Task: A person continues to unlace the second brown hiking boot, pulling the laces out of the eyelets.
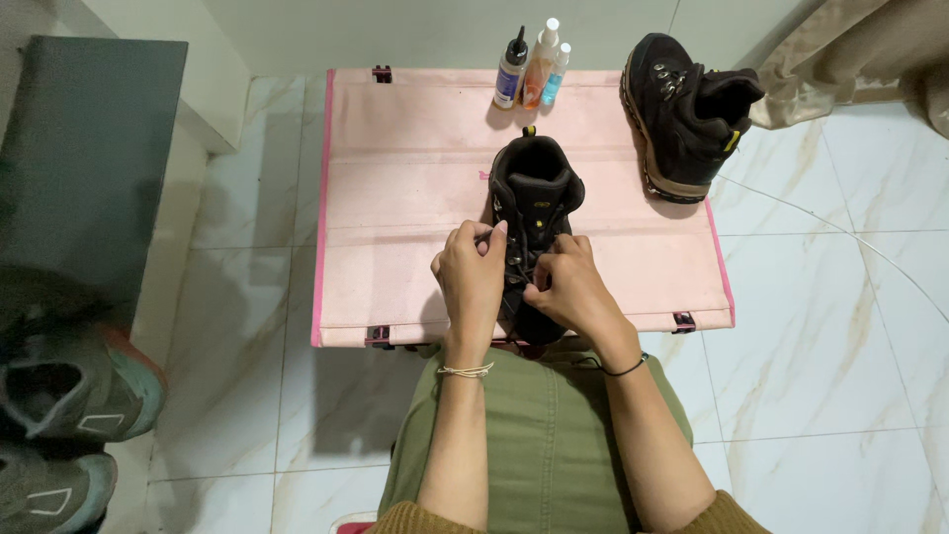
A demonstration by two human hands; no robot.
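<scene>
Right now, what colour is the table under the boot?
Pale pink with brighter pink edging, clearest in the head view.

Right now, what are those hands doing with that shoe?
A person's left hand and right hand are both pinching the laces of a black boot standing on a pink folding table. A second boot lies at the table's far right corner, beside three small bottles.
</scene>
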